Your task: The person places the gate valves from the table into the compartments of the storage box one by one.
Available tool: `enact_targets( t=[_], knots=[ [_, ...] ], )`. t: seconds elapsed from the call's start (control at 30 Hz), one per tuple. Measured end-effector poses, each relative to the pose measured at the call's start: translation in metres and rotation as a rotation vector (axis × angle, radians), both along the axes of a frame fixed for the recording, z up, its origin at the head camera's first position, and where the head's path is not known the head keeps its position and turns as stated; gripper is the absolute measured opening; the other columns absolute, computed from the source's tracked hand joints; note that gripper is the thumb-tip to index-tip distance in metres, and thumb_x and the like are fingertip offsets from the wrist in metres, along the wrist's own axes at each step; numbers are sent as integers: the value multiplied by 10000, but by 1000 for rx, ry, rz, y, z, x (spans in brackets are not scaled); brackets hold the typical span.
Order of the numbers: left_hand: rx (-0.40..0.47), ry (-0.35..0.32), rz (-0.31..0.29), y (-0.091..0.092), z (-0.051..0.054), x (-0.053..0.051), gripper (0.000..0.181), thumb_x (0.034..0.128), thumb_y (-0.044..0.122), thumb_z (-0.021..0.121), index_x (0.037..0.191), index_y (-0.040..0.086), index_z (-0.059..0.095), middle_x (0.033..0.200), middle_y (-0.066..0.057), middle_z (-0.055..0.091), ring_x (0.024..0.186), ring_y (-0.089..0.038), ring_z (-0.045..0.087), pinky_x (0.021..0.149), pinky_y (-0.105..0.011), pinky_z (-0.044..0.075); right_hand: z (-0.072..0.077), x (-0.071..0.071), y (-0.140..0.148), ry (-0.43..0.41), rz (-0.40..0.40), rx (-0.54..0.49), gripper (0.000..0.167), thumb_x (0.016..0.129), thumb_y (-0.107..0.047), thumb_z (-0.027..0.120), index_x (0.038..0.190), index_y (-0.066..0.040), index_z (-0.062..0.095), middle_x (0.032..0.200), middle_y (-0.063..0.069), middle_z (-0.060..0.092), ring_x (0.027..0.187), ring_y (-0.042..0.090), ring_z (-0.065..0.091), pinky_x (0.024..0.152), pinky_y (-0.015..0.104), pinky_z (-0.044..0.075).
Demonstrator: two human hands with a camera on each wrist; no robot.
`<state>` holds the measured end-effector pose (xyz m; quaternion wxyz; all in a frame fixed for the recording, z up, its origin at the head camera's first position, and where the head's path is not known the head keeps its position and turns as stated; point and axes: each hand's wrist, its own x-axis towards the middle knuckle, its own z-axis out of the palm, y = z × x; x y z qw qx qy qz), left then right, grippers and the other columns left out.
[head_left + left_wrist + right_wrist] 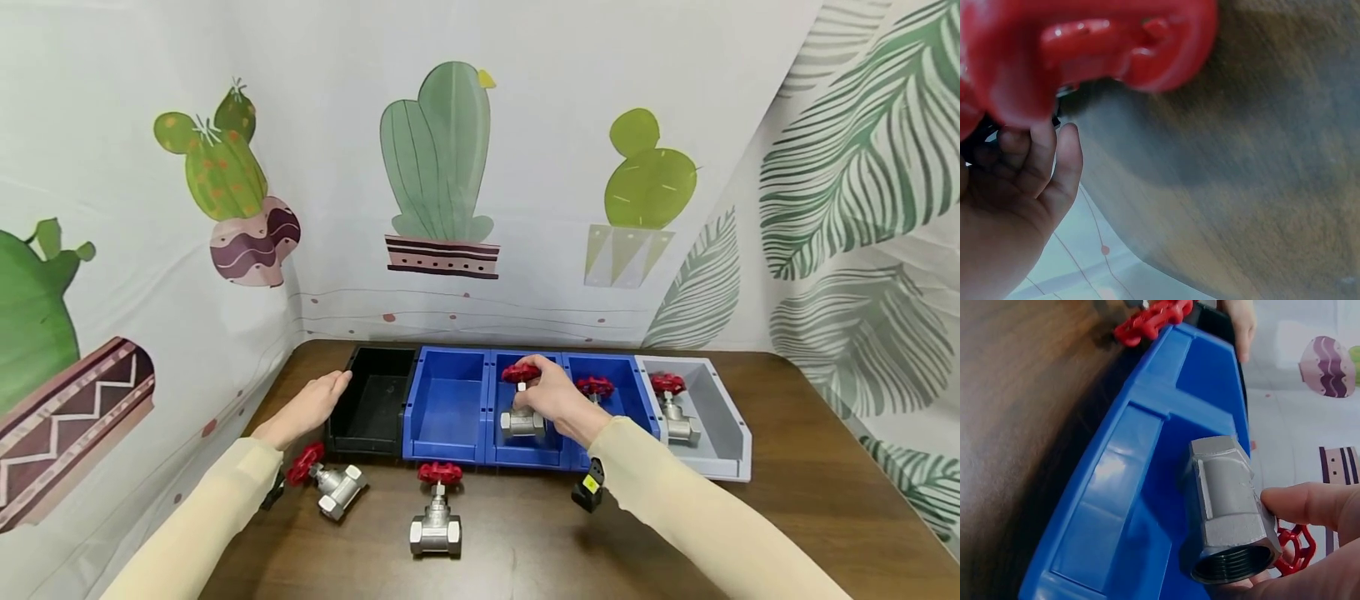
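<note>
In the head view, the left hand [306, 408] is at the left wall of the black bin [365, 445], its fingers bent round the rim. My right hand [558, 398] grips a valve with a red handwheel [522, 423] over the middle blue bin [525, 457]. The right wrist view has the thumb and fingers of the right hand [1316, 537] around the valve's metal body [1229, 494], its threaded opening facing the camera. Whether this valve touches the bin floor, I cannot tell. A red handwheel [1097, 44] looms close in the left wrist view, above the left hand [1016, 187].
Two valves lie on the wooden table [525, 533]: one tilted [341, 490] by the left wrist, one [436, 531] before the left blue bin [450, 400]. The right blue bin [618, 367] and grey bin [720, 417] each hold a valve. A patterned cloth hangs behind.
</note>
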<state>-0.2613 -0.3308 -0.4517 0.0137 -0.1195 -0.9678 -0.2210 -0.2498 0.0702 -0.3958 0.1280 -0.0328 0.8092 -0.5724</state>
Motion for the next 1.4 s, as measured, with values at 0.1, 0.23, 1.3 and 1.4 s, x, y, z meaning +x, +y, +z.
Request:
enact_targets(
  t=[0.1,0.23,1.3,1.4],
  knots=[
    [-1,12,1,0,0,-1,541,1094,281,279,1302,-175,483,1297,-338,520,1210,-514,468,1033,-592,336,-1,-4,-2,-10,-23,46,629,757,154,651,1334,-40,491,1022,187,586,747,222,502,600,305,451],
    [-6,16,3,-1,0,-1,535,1093,275,283,1295,-178,486,1292,-342,522,1208,-521,465,1030,-596,335,-5,-10,-4,-13,-48,95,639,773,145,661,1356,-35,474,1121,215,572,761,232,497,622,307,438],
    [6,2,-2,-1,1,1,501,1092,262,291,1262,-151,517,1217,-309,573,1158,-489,517,988,-583,386,-32,-20,-16,-115,-104,93,669,851,81,575,1469,37,325,1387,253,450,1019,304,498,842,404,450],
    [13,6,1,0,2,2,482,1090,246,303,1254,-149,524,1203,-302,582,1146,-482,529,977,-580,396,-33,-20,-16,-119,-101,87,666,853,76,569,1470,49,321,1391,256,450,1006,303,502,821,396,452]
  ],
)
